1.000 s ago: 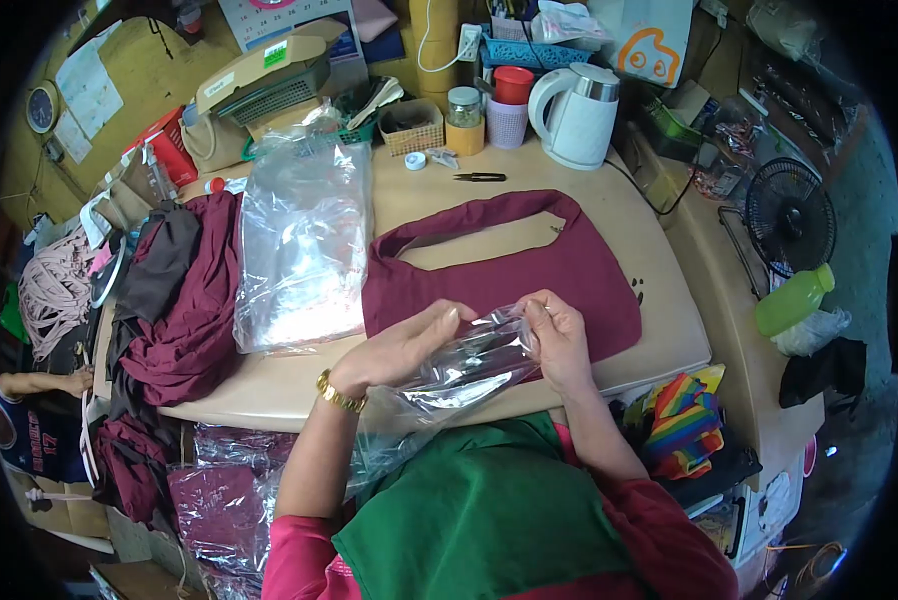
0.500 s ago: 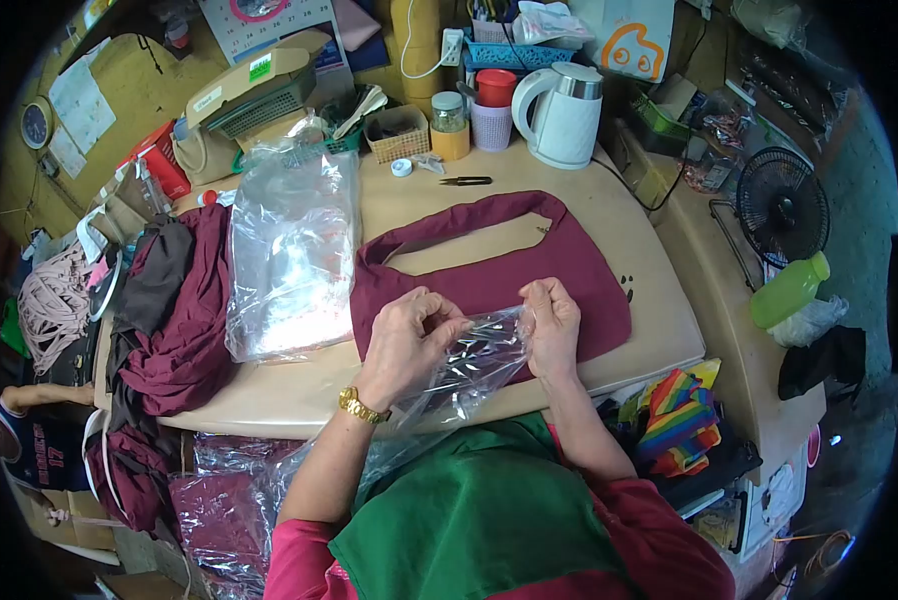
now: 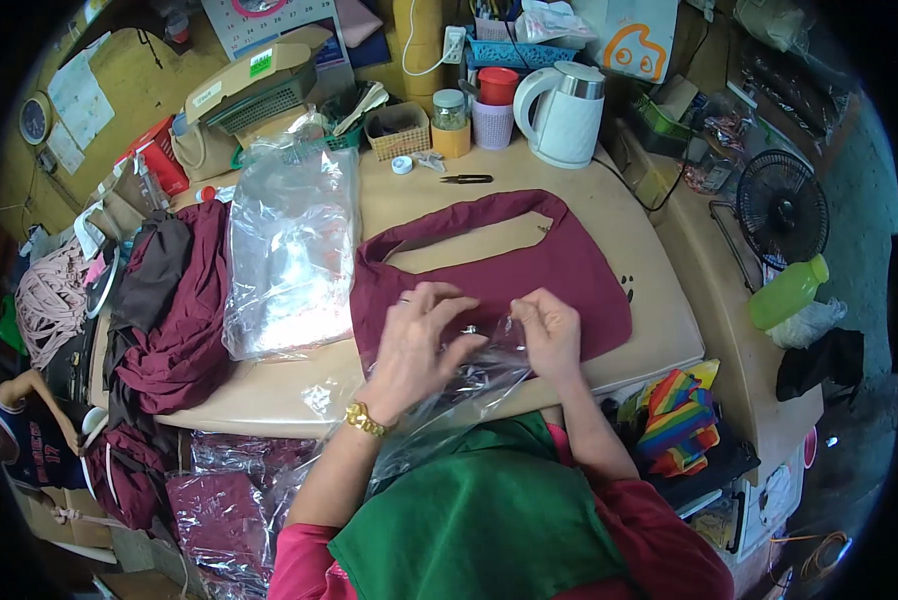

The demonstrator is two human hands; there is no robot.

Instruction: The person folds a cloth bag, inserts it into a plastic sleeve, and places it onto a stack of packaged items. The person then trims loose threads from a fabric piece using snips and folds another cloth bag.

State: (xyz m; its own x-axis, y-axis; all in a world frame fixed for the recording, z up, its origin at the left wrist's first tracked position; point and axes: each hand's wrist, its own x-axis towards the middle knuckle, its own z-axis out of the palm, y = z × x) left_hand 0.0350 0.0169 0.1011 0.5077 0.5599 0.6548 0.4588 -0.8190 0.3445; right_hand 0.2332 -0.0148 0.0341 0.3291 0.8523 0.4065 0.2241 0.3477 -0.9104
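A clear plastic bag (image 3: 479, 385) hangs between my hands and drapes over the table's front edge toward my lap. My right hand (image 3: 552, 335) pinches its upper edge between thumb and fingers. My left hand (image 3: 421, 340) is beside the plastic, thumb and fingers spread apart; a gold watch (image 3: 366, 419) is on that wrist. Beneath both hands a maroon cloth shoulder bag (image 3: 579, 270) lies flat, its strap looped toward the back of the table. Left of it rests a stack of clear plastic bags (image 3: 294, 245).
Maroon and dark cloth (image 3: 184, 330) is heaped at the table's left. Thread snips (image 3: 466, 179), a white kettle (image 3: 566, 120) and small baskets (image 3: 397, 130) stand or lie at the back. A fan (image 3: 782, 205) and green bottle (image 3: 789, 292) are on the right. Another person's arm (image 3: 44, 390) shows at lower left.
My left hand has come off the plastic edge and its fingers have spread. My right hand keeps its pinch, slightly lower. The other person's arm at lower left has shifted toward the cloth.
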